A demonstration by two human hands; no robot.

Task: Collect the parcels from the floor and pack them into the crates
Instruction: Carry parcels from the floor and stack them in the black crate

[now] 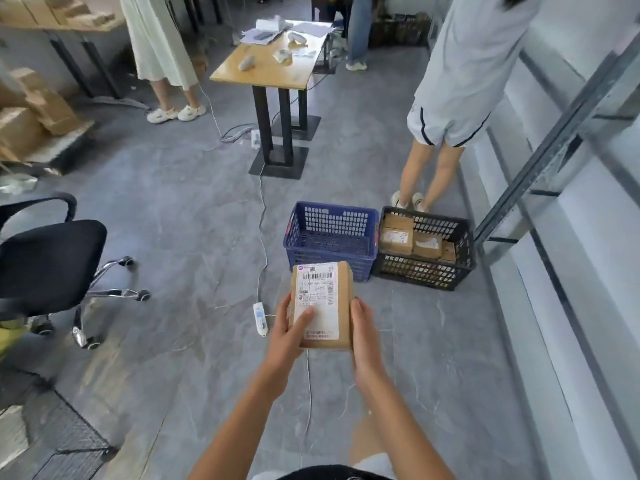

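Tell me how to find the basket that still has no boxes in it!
Find the wooden table on black legs, then come down the grey floor towards the hands holding a box. Two baskets sit side by side just beyond that box. Yours is the blue basket on the left; the black basket next to it already holds brown boxes.

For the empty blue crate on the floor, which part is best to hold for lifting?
Probably the top rim of the blue crate on its two short ends, one hand coming from each side. Its open top leaves the rim free, though the black crate crowds its right end.
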